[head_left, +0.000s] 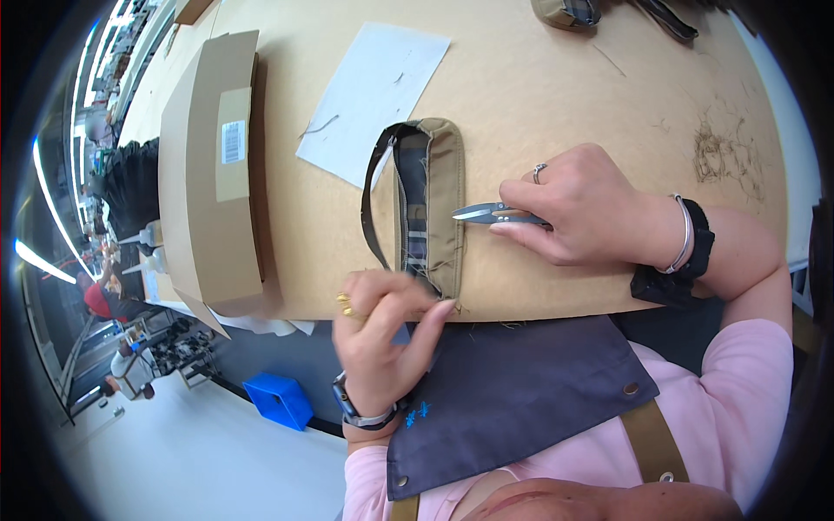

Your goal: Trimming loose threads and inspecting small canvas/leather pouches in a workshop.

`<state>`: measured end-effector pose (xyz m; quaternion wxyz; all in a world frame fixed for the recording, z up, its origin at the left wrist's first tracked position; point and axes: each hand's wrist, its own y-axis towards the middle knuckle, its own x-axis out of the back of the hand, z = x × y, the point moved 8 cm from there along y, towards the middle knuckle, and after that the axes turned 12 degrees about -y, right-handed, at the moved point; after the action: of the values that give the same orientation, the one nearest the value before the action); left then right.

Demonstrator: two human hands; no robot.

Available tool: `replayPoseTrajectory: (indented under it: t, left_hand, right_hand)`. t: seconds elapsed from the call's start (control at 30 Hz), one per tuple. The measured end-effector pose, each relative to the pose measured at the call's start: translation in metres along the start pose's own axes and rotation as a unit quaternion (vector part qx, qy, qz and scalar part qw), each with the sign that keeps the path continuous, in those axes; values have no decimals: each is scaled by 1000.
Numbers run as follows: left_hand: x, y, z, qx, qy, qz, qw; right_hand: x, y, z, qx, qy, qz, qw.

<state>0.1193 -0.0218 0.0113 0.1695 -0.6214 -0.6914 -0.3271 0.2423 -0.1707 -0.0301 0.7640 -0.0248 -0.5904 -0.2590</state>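
Note:
A long, narrow tan pouch (446, 191) lies on the table, its zipper side opened to a plaid lining (416, 227) with loose threads. A dark strap (372, 208) bows out from its left side. At the pouch's near end, my left hand (382, 334) has thumb and forefinger drawn together; whether cloth or a thread is between them is hidden. My right hand (578, 208) grips small thread snips (499, 214) just right of the pouch. Their tips point left, close to its right edge.
A cardboard box (208, 182) stands at the left. White paper (373, 95) with thread bits lies beyond the pouch. Thread scraps (730, 152) are heaped at the right. Another pouch (566, 12) sits at the far edge. A blue bin (278, 401) is below the table, left.

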Motion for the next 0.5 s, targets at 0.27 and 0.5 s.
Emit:
replayPoseTrajectory:
  t: [0.27,0.5]
  left_hand:
    - [-34,6,13,27,25,-32,999]
    - [-48,16,21,50,91,-33,994]
  right_hand:
    - [-2,-5,15,17,-14,21,1000]
    - [-5,-8,12,10,-21,39,999]
